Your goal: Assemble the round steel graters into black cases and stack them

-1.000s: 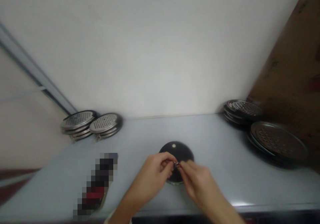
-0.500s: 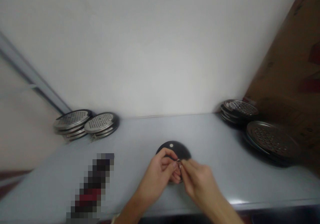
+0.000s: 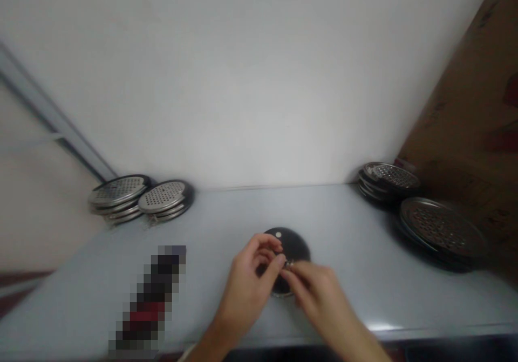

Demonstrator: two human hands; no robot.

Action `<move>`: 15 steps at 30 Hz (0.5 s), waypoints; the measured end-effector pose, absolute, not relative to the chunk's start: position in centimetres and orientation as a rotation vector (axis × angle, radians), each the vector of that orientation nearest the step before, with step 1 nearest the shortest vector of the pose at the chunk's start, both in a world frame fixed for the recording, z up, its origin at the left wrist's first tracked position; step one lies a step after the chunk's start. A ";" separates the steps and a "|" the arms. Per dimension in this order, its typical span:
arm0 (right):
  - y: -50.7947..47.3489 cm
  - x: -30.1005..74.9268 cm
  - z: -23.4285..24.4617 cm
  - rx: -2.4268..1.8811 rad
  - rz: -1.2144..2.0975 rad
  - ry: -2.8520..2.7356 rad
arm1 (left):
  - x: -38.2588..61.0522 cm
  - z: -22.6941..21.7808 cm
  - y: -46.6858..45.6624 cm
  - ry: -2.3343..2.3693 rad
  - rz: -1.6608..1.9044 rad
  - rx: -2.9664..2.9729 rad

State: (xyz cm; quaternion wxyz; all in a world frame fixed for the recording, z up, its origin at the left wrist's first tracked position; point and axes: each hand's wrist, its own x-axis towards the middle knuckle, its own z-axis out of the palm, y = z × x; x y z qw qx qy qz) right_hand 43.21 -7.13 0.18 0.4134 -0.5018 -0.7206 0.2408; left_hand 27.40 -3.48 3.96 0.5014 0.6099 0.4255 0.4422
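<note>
Head view. Student: Where are the hands?
Tutor: The right hand (image 3: 313, 292) pinches a small silver metal ring (image 3: 288, 264) between pressed fingertips (image 3: 294, 272), above a round black disc (image 3: 297, 246) lying on a pale grey countertop (image 3: 343, 216). The left hand (image 3: 247, 282) curls beside it; whether its thumb (image 3: 277, 262) touches the ring cannot be told.
Student: What handles it well?
Tutor: A close, firm pinch, with both hands near the ring, likely steadies so small a part.

Dim, even light, soft blur, small glare on the counter (image 3: 380, 327), warped edges.
</note>
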 end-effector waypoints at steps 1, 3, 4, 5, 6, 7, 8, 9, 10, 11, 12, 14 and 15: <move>-7.2 43.1 0.2 -1.267 0.642 -1.790 | 27.3 3.9 -3.5 1.068 1.031 1.556; -7.3 43.0 0.0 -1.275 0.706 -1.768 | 27.1 3.6 -3.6 1.101 0.927 1.686; -7.4 43.0 -0.1 -1.285 0.731 -1.750 | 26.9 3.5 -3.6 1.101 0.888 1.726; -7.4 43.0 -0.3 -1.295 0.750 -1.719 | 26.8 3.4 -3.6 1.096 0.864 1.745; -7.5 43.2 -0.5 -1.297 0.771 -1.678 | 26.7 3.2 -3.6 1.088 0.850 1.743; -7.5 43.3 -0.6 -1.281 0.803 -1.630 | 26.6 3.1 -3.6 1.073 0.839 1.727; -7.5 43.5 -0.7 -1.248 0.849 -1.580 | 26.5 2.8 -3.7 1.052 0.831 1.704; -7.6 43.8 -0.8 -1.207 0.904 -1.543 | 26.4 2.5 -3.7 1.035 0.829 1.680; -7.5 44.0 -0.8 -1.168 0.949 -1.532 | 26.3 2.1 -3.8 1.023 0.833 1.672; -7.5 44.2 -0.8 -1.142 0.972 -1.544 | 26.2 1.7 -3.8 1.020 0.838 1.688; -7.5 44.4 -0.8 -1.133 0.962 -1.574 | 26.0 1.1 -3.9 1.025 0.838 1.729; -7.4 44.7 -1.0 -1.138 0.877 -1.659 | 25.7 -0.1 -3.9 1.066 0.825 1.857; -7.3 44.8 -1.2 -1.136 0.832 -1.703 | 25.4 -0.8 -4.0 1.092 0.816 1.934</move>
